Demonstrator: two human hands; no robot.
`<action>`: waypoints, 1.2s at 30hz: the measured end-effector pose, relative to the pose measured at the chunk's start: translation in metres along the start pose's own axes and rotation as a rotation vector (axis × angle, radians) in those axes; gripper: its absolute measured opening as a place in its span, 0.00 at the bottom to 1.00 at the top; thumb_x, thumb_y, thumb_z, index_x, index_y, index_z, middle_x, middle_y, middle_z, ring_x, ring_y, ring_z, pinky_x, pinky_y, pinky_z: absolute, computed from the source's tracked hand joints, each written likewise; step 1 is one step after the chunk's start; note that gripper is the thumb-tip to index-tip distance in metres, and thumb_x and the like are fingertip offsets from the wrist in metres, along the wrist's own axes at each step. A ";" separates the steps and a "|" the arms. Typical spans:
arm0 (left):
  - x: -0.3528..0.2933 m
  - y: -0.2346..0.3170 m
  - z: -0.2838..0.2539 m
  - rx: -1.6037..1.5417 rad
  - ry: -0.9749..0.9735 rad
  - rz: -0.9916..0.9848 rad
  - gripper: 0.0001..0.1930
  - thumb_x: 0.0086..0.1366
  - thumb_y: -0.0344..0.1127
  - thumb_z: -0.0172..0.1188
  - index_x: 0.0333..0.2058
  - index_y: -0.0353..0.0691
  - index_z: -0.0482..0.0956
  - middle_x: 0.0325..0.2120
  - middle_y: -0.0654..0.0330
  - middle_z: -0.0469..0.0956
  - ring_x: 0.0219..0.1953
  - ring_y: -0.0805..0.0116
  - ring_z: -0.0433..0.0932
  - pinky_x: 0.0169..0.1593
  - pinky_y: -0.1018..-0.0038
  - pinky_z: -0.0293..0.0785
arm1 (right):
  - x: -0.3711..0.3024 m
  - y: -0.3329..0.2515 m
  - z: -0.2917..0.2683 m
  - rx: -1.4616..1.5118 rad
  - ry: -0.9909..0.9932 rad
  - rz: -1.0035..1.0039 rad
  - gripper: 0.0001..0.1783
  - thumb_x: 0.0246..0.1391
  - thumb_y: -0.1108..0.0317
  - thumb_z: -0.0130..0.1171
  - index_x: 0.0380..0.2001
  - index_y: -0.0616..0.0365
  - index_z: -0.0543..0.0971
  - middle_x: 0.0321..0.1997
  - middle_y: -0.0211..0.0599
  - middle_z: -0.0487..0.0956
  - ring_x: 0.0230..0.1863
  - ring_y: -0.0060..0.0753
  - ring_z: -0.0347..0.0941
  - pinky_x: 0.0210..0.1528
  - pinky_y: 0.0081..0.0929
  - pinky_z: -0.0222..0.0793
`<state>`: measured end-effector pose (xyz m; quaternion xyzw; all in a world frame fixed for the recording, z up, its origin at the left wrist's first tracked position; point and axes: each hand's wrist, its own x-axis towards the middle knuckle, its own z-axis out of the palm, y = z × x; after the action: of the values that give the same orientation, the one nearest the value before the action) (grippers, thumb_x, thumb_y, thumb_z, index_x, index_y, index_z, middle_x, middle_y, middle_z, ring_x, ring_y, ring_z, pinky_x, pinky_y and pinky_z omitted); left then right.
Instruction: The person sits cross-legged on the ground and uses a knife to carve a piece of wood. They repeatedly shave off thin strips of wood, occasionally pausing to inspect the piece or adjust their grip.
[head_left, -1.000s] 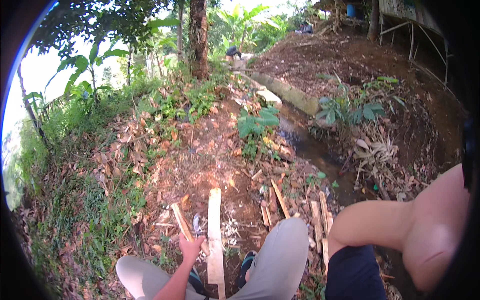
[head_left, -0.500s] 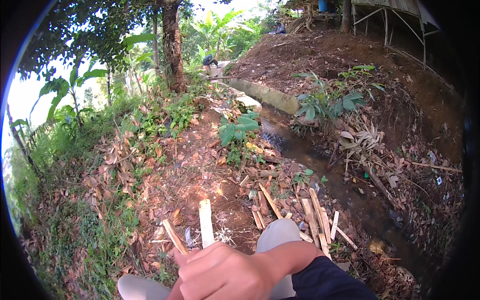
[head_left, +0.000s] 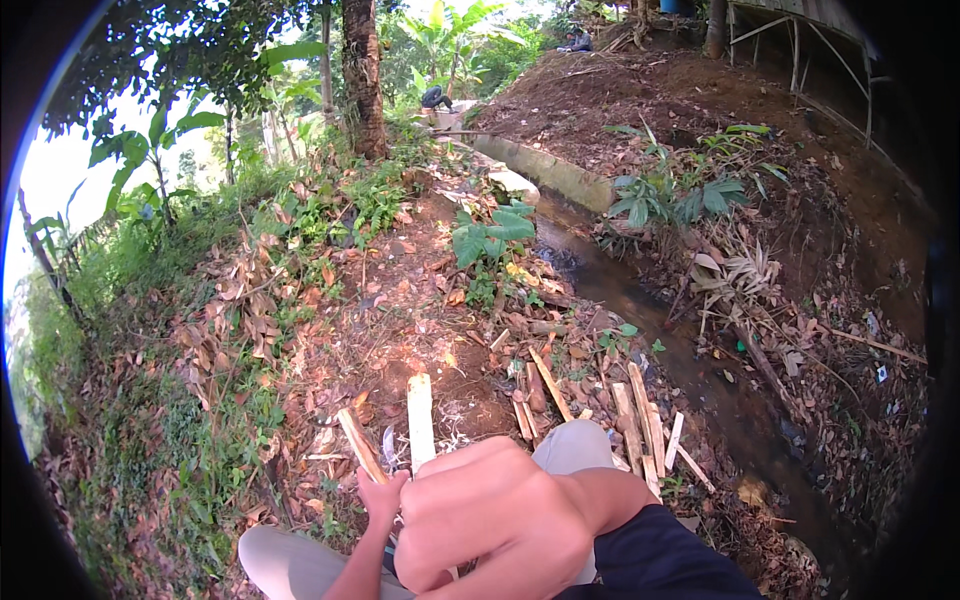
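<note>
My left hand (head_left: 378, 505) is closed at the lower end of a split wooden stick (head_left: 361, 446), which slants up and to the left. Just right of that stick shows a narrow grey blade-like piece (head_left: 388, 442); its lower end is hidden. A pale flat strip of wood (head_left: 420, 418) points away from me, its near end running behind my right hand (head_left: 490, 520). That hand is a closed fist in front of my lap, knuckles toward the camera, and covers whatever is in it. Pale shavings (head_left: 452, 438) lie on the soil beyond the fist.
Several split wood pieces (head_left: 628, 425) lie on the ground past my right knee (head_left: 575, 445). A narrow stream (head_left: 690, 370) runs along the right, below a leaf-strewn bank. A tree trunk (head_left: 362, 80) and a distant person (head_left: 436, 98) are ahead.
My right fist has shifted to the right, showing more of my left hand and forearm. The whole view has tilted slightly, with the ground moving up and right in the picture.
</note>
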<state>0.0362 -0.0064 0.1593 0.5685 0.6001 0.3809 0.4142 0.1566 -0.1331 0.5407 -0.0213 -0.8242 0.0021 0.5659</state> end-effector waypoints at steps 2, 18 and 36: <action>-0.002 0.002 -0.006 -0.095 0.001 0.000 0.31 0.43 0.39 0.76 0.40 0.31 0.67 0.28 0.53 0.76 0.29 0.63 0.76 0.36 0.65 0.73 | -0.003 0.003 0.002 0.038 0.014 -0.026 0.20 0.48 0.48 0.67 0.19 0.53 0.78 0.20 0.26 0.72 0.17 0.31 0.66 0.17 0.27 0.57; 0.010 -0.013 0.021 -0.188 -0.071 -0.013 0.31 0.43 0.36 0.76 0.41 0.32 0.66 0.26 0.55 0.75 0.26 0.65 0.75 0.31 0.68 0.74 | -0.368 0.119 0.069 -0.235 0.059 1.743 0.38 0.56 0.42 0.59 0.53 0.66 0.68 0.32 0.35 0.75 0.29 0.23 0.68 0.28 0.23 0.63; 0.012 -0.041 0.028 -0.023 -0.073 -0.030 0.33 0.44 0.43 0.76 0.41 0.31 0.66 0.30 0.46 0.74 0.32 0.53 0.76 0.39 0.60 0.72 | -0.407 0.111 0.131 0.914 0.169 2.193 0.10 0.56 0.61 0.51 0.38 0.51 0.72 0.28 0.26 0.76 0.31 0.21 0.76 0.36 0.25 0.73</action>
<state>0.0473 0.0030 0.1103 0.5683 0.5886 0.3603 0.4479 0.1840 -0.0345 0.1106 -0.5109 -0.2494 0.7771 0.2700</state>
